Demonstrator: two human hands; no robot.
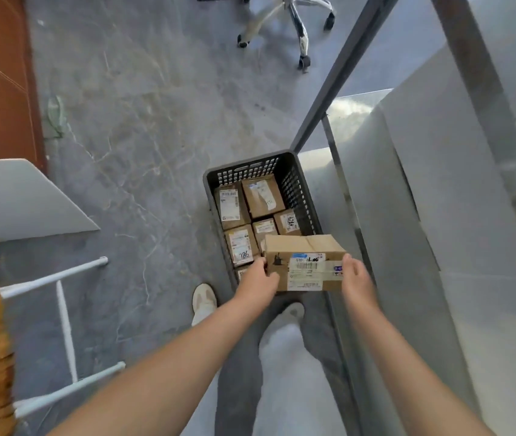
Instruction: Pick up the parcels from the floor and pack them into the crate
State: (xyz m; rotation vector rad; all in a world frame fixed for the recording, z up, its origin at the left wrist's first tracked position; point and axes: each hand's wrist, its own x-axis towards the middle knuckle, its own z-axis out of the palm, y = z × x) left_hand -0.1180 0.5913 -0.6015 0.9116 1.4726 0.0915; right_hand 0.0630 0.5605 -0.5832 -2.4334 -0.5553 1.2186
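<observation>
left hand (258, 278) and right hand (356, 276) gripping opposite ends of a labelled cardboard parcel (305, 262), held between them above the near end of a dark slotted crate (296, 184), smaller parcels (263, 196) lying flat inside beyond the hands, grey floor (140, 121) out past the left hand

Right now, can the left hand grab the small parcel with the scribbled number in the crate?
Probably not yet. The left hand is right beside the small parcel in the crate, and nothing covers it, but its grip is on the big parcel, which the right hand holds too.
</observation>
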